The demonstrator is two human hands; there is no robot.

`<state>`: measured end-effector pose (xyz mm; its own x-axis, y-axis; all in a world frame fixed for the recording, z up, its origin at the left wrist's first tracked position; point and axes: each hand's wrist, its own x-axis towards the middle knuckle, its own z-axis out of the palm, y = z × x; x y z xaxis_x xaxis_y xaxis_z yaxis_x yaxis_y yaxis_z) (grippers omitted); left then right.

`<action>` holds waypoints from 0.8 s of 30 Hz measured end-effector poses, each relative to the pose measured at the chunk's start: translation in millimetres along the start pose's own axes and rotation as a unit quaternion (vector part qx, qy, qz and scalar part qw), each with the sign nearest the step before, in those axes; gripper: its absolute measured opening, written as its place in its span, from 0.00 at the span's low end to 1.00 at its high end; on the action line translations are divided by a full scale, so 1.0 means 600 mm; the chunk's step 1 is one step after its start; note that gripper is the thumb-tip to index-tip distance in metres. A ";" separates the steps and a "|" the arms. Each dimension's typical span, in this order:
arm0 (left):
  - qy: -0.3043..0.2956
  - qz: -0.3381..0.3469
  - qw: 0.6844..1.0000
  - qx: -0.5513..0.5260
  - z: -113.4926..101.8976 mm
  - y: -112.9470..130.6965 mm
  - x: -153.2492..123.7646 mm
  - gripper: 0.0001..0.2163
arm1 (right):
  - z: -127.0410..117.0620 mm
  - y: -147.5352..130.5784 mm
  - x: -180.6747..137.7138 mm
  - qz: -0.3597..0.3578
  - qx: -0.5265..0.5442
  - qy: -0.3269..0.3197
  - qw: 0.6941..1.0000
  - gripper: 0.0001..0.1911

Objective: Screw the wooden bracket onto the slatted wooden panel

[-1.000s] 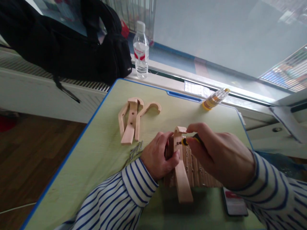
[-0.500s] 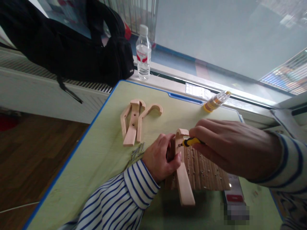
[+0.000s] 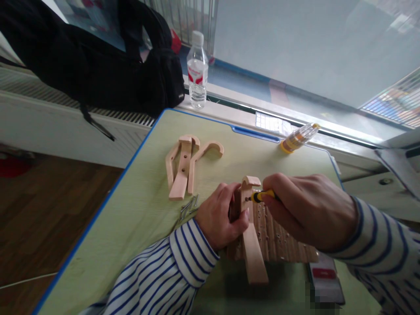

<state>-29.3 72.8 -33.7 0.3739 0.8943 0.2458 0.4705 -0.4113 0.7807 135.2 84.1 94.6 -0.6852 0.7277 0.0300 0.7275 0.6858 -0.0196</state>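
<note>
My left hand [image 3: 221,216] is closed round the edge of a brown ribbed wooden board [image 3: 278,238] dotted with small holes. Its thumb presses a pale wooden coat hook [image 3: 255,256] against that board, the curved end pointing away from me. In my right hand [image 3: 315,210] is a yellow-and-black screwdriver [image 3: 264,195], gripped by the handle, much of which the fingers hide. The screwdriver's tip meets a screw [image 3: 247,199] at the hook's upper hole. Left of my left hand lie several loose screws [image 3: 188,208], and beyond them several more wooden hooks [image 3: 180,175].
A clear container with a yellow base [image 3: 299,138] lies tilted at the table's far edge. Partly under the board is a dark flat case with a red label [image 3: 324,273]. On the sill stand a water bottle [image 3: 197,72] and a black backpack [image 3: 108,70].
My right hand and wrist have turned about the screwdriver, the forearm dropping lower. The left hand keeps its hold on the hook and board. The view has shifted slightly.
</note>
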 end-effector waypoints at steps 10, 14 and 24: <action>0.006 0.002 1.000 0.001 0.002 -0.001 -0.001 0.21 | 0.012 -0.029 0.005 0.177 -0.082 0.044 0.980 0.11; 0.008 0.001 1.000 0.002 0.001 0.000 -0.002 0.22 | 0.004 -0.020 0.003 0.154 -0.052 0.014 0.987 0.12; 0.004 0.003 1.000 0.001 -0.001 0.000 0.001 0.21 | -0.029 -0.005 0.007 0.018 0.090 -0.108 0.990 0.09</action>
<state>-29.6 73.1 -33.1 0.3702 0.8929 0.2561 0.4699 -0.4179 0.7775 130.8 85.1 112.3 -0.6641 0.7237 -0.1880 0.7474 0.6353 -0.1945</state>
